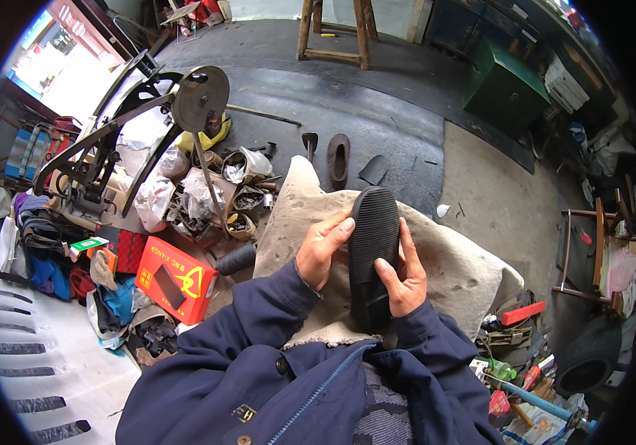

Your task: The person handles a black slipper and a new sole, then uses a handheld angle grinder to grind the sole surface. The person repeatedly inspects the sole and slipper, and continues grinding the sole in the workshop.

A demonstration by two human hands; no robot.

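A black shoe (374, 256) is held upright over my lap, its ribbed sole turned up toward me. My left hand (321, 251) grips its left edge, thumb lying against the sole. On the other side my right hand (405, 274) closes around the edge, with the thumb pressed on the sole near its middle. The shoe's upper is hidden behind the sole. Beneath it a stained beige cloth (451, 256) covers my lap. Beyond the cloth, a dark brown shoe (338, 159) stands on the floor beside a dark sole-shaped piece (373, 170).
A hand-cranked sewing machine (199, 97) stands at the left, above bags and tins of small parts. Nearby lie a red box (177, 280) and a black thread spool (236, 259). Tools and a red-handled item (523, 313) crowd the right. Farther off are a wooden stool (338, 55) and green chest (505, 87).
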